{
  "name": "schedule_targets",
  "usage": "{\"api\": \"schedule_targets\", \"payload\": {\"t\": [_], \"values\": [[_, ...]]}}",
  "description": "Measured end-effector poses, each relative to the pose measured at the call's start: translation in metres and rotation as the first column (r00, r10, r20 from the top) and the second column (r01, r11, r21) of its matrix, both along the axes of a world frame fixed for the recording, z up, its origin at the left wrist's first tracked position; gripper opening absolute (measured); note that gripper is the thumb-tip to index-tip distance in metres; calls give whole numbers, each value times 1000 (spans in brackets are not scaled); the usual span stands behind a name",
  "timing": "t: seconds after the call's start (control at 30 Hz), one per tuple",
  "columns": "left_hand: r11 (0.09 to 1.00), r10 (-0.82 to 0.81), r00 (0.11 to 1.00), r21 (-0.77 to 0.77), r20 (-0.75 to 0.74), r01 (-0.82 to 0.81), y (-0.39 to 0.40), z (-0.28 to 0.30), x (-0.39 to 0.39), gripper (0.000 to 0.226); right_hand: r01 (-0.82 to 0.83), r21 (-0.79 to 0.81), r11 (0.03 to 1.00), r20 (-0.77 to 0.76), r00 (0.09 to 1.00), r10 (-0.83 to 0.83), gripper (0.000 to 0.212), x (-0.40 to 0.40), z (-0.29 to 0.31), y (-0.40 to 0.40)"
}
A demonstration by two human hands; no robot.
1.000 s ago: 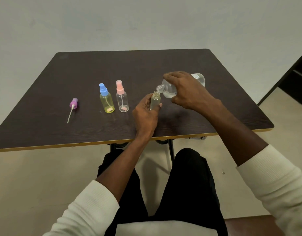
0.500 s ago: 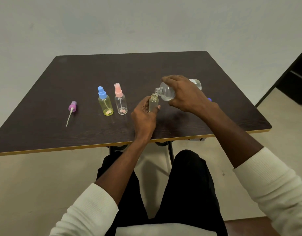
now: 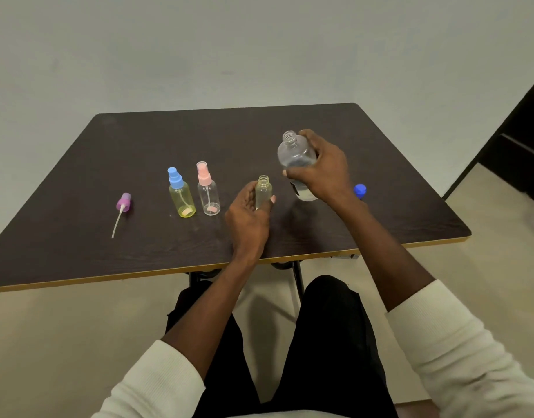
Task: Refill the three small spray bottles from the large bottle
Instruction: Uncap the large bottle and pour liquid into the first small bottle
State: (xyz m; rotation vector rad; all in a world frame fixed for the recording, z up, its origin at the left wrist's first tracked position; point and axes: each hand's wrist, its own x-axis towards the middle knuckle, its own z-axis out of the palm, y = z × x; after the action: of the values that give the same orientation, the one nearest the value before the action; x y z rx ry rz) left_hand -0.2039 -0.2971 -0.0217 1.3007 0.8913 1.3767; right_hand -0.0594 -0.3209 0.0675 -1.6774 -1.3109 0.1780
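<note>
- Three small spray bottles stand in a loose row on the dark wooden table (image 3: 289, 116), with the large bottle just to their right.
- The open small bottle (image 3: 263, 191) is upright, a faint yellowish clear plastic, its threaded neck bare. The left hand (image 3: 248, 218) holds it from the near side, fingers curled behind it and the thumb tip pressed against its right flank.
- How full it is I cannot tell from here.
- The large bottle (image 3: 295, 155) is clear plastic, uncapped, tipped back so its ribbed mouth points up and slightly away. A little clear liquid sits at its lower end, where a dark label edge shows.
- The right hand (image 3: 320, 173) wraps the large bottle's middle, fingers curled round the far side and the thumb across the front. Whether its base touches the table I cannot tell.
- The yellow bottle with the blue sprayer (image 3: 180, 194) and the clear bottle with the pink sprayer (image 3: 207, 191) stand side by side, near each other, left of the held one. Each shows a dip tube inside.
- A purple sprayer head (image 3: 123, 203) with its white tube lies on the table, well apart to the left.
- A blue cap (image 3: 360, 190) rests behind the right wrist.
</note>
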Motion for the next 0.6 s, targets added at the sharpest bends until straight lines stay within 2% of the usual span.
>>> {"api": "schedule_targets", "payload": {"t": [0.17, 0.33, 0.6], "values": [[1000, 2, 1000, 13, -23, -2, -1, -1, -1, 37, 50, 56, 997, -167, 985, -40, 52, 4, -11, 3], [1000, 21, 999, -9, -44, -22, 0, -2, -1, 33, 63, 76, 995, -245, 969, -42, 50, 5, -24, 0], [1000, 27, 998, 7, -50, -27, -2, 1, -1, 42, 60, 84, 995, -311, 950, -31, 57, 10, -35, -5]]}}
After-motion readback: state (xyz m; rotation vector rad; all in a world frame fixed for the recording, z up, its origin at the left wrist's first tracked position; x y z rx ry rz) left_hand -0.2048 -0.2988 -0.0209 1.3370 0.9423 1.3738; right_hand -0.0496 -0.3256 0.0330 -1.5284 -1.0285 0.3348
